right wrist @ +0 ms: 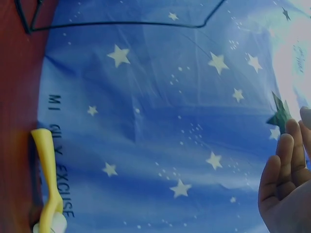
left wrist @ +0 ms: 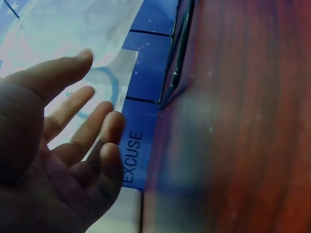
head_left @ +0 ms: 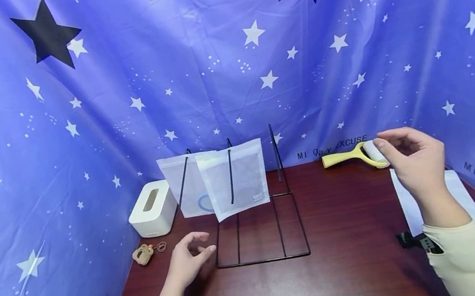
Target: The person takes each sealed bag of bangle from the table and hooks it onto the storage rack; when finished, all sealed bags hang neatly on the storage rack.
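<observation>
My left hand (head_left: 188,259) hovers over the table with loosely bent fingers, holding nothing, just left of a black wire rack (head_left: 263,260). Two whitish translucent bags hang on the rack's prongs: a front bag (head_left: 242,178) and a rear bag (head_left: 183,188) with a light blue ring shape low on it. In the left wrist view the fingers (left wrist: 82,141) are spread apart. My right hand (head_left: 415,157) is raised at the right, its fingers loosely bent with nothing visible in them. Behind it lies a yellow-handled white roller (head_left: 349,155), apart from the hand in the right wrist view.
A white box with a slot (head_left: 153,209) stands at the back left. A small tan object with a cord (head_left: 143,255) lies before it. Beneath my right forearm is a flat white sheet or bag (head_left: 467,193). A blue star-patterned curtain (head_left: 205,69) encloses the dark red table (head_left: 342,235).
</observation>
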`<state>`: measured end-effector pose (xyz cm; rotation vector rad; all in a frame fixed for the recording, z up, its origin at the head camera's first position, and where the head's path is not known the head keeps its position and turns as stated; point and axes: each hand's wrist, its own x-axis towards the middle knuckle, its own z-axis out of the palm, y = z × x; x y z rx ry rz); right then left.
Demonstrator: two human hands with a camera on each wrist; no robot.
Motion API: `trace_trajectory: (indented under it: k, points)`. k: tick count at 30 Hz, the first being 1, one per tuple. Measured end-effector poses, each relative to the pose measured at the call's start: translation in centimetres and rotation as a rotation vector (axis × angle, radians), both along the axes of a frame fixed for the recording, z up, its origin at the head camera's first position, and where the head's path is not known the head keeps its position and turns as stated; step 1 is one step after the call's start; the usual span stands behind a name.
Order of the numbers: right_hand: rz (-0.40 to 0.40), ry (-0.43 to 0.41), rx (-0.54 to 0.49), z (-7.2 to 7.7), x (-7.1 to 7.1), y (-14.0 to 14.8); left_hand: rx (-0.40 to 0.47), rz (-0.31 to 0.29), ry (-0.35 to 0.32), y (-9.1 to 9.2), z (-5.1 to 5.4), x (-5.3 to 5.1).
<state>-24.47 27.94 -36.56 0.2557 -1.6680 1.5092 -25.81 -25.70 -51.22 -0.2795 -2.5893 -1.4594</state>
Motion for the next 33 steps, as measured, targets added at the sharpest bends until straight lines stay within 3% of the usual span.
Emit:
trace_trajectory:
  k: [6, 13, 17, 21, 26, 33]
  points:
    - [0.015, 0.043, -0.032, 0.6, 0.6, 1.0, -0.07, -0.017, -0.071, -0.5, -0.6, 0.4]
    - [0.005, 0.038, -0.027, 0.9, 0.9, 1.6, -0.099, 0.005, -0.088, -0.9, -1.3, 0.3]
    - [0.011, 0.046, -0.028, 0.9, 0.8, 2.1, -0.101, -0.022, -0.097, -0.8, -1.8, 0.0]
    - [-0.015, 0.045, -0.005, 1.0, 0.8, 2.5, -0.132, -0.053, -0.097, -0.5, -2.1, -0.2]
    - [-0.036, 0.032, 0.008, 1.0, 0.8, 2.8, -0.175, -0.046, -0.092, -0.3, -2.3, -0.1]
    - [-0.151, 0.007, 0.084, 0.9, 0.7, 4.2, -0.256, -0.05, -0.092, -0.3, -2.5, 0.0]
